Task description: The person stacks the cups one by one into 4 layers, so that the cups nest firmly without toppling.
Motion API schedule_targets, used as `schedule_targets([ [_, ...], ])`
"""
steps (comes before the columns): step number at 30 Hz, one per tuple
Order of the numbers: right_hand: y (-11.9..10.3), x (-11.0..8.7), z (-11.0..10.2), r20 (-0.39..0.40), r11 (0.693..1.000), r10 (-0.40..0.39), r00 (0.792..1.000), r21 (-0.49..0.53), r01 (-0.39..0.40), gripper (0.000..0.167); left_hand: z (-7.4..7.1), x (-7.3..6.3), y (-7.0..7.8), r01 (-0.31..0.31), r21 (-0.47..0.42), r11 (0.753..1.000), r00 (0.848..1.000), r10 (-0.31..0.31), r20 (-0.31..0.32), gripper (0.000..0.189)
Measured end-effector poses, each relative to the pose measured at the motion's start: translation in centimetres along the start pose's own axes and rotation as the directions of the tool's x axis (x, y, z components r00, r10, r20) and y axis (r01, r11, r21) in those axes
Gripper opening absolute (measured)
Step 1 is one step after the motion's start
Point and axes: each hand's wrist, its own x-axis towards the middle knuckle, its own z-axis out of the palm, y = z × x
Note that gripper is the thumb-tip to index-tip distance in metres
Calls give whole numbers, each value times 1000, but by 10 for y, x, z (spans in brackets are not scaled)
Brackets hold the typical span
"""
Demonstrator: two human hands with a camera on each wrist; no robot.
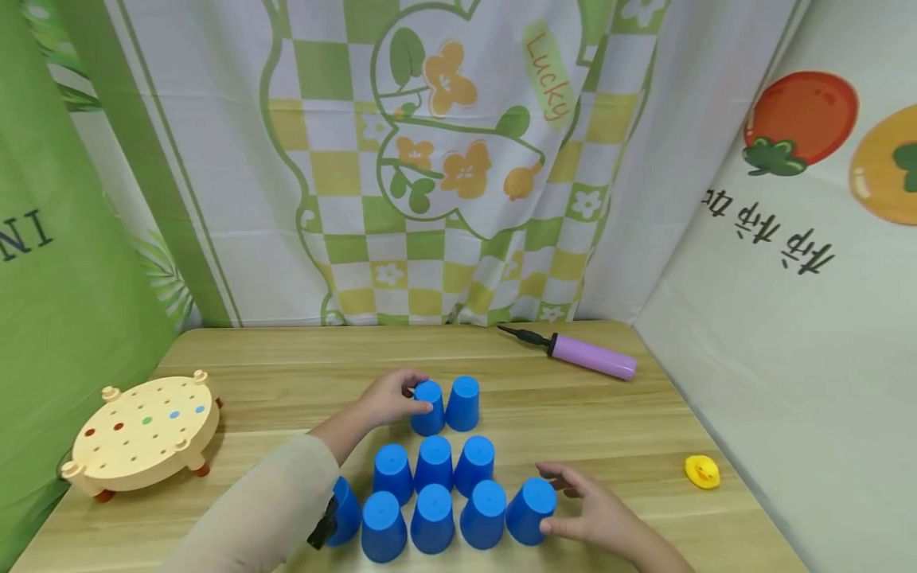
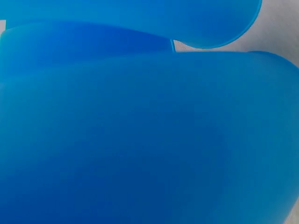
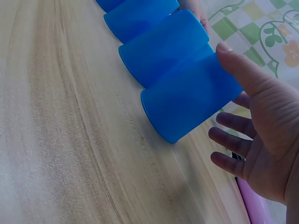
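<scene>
Several upside-down blue cups stand in three rows on the table. My left hand (image 1: 392,398) grips the left cup (image 1: 429,410) of the two-cup back row, thumb at its front and fingers behind. Beside it stands the other back-row cup (image 1: 462,404). A middle row of three includes a centre cup (image 1: 434,464). At the front row's right end, my right hand (image 1: 589,509) holds the end cup (image 3: 187,95) between thumb and forefinger; the other fingers are spread away from it. Close blue cups (image 2: 149,135) fill the left wrist view and hide the left fingers.
At the table's left lies a round cream pegged board (image 1: 146,434) with short legs. A purple hand pump (image 1: 591,356) lies at the back right. A yellow rubber duck (image 1: 702,471) sits near the right edge. Printed curtains (image 1: 458,159) hang behind the wooden table (image 1: 286,358).
</scene>
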Motion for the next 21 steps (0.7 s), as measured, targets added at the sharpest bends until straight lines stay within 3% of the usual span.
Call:
schedule_targets([
  [15, -2, 1, 5, -22, 1000, -28, 999, -4, 28, 57, 1, -2, 0, 0, -12, 1000, 1000, -1, -3, 50],
  [21, -5, 1, 3, -71, 999, 15, 997, -35, -18, 56, -1, -4, -2, 9, 9, 1000, 1000, -9, -7, 53],
])
